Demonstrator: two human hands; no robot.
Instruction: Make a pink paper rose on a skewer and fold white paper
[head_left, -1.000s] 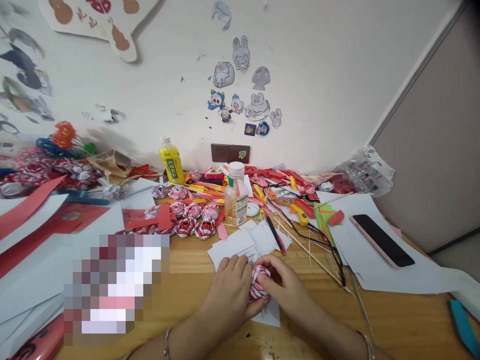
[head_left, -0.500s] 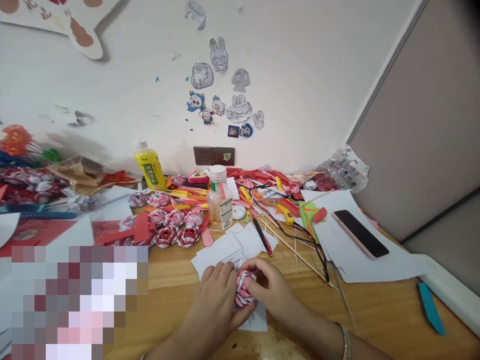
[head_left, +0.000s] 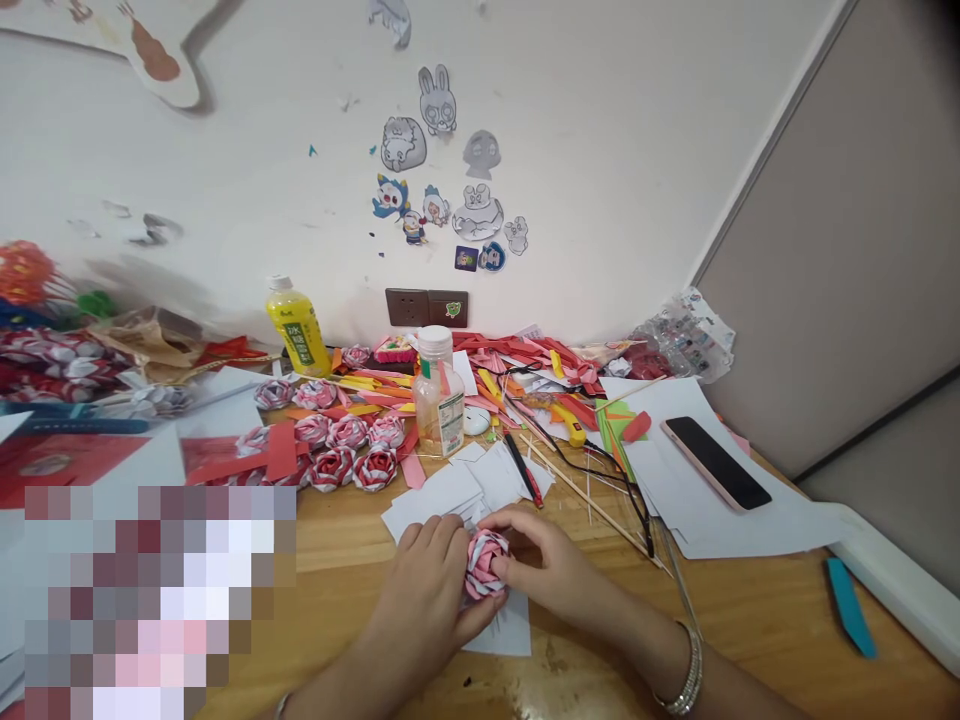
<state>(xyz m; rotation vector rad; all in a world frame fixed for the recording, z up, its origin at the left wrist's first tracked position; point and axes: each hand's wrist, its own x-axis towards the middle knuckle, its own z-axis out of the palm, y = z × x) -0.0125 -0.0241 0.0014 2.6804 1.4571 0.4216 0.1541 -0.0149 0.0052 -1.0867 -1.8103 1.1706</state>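
Observation:
A pink and white paper rose [head_left: 486, 562] is held between both hands above the wooden table, its folded petals facing up toward me. My left hand [head_left: 429, 580] grips its left side, the thumb along the lower edge and the other fingers curled behind. From the right, my right hand [head_left: 541, 562] closes on it, with the thumb pressed onto the petals and the index finger arched over the top. Loose white paper pieces [head_left: 442, 500] lie beneath and behind the hands. Finished-looking paper roses [head_left: 349, 432] stand in rows farther left.
A clear jar [head_left: 440, 400] and a yellow bottle [head_left: 298, 328] stand toward the wall. Right of the hands lie a black and red pen [head_left: 523, 468], thin sticks [head_left: 592, 498], a yellow glue gun [head_left: 568, 424], a phone [head_left: 716, 462] on paper and a teal object [head_left: 850, 606]. The lower left is pixelated.
The rose is turned slightly so more of its petals face me, and both hands keep hold of it. The whole view has shifted a little.

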